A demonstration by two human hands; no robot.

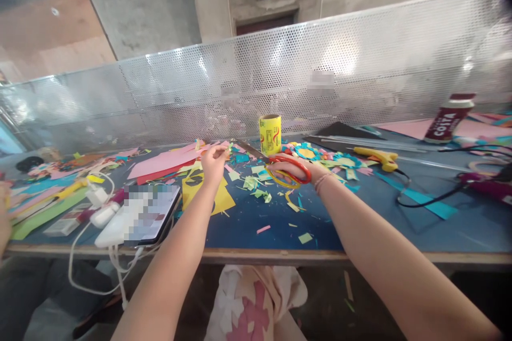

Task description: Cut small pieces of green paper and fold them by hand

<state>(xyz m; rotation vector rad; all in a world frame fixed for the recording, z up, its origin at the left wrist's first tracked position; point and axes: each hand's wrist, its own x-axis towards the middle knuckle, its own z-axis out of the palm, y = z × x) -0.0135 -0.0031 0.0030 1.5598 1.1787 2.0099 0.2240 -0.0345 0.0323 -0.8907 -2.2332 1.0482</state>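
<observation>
My left hand (pixel 214 162) is closed in a pinch on a small green paper piece (pixel 230 147) that shows at its fingertips. In my right hand (pixel 314 171) are scissors (pixel 256 151) with red and yellow handles, the fingers through the loops. The blades point left, toward my left hand, and look slightly parted. Just behind the scissors stands a yellow roll of tape (pixel 271 136) on end. Pale green paper scraps (pixel 256 184) lie below the blades. Yellow paper with cut-out holes (pixel 220 200) lies beneath my left hand.
A phone (pixel 160 216) and white charger with cables sit at the left front edge. Pink paper (pixel 168 162) lies behind. On the right are a yellow glue gun (pixel 376 157), blue paper strip (pixel 424 200) and Costa bottle (pixel 448 119). A perforated metal panel (pixel 180 96) stands behind the table.
</observation>
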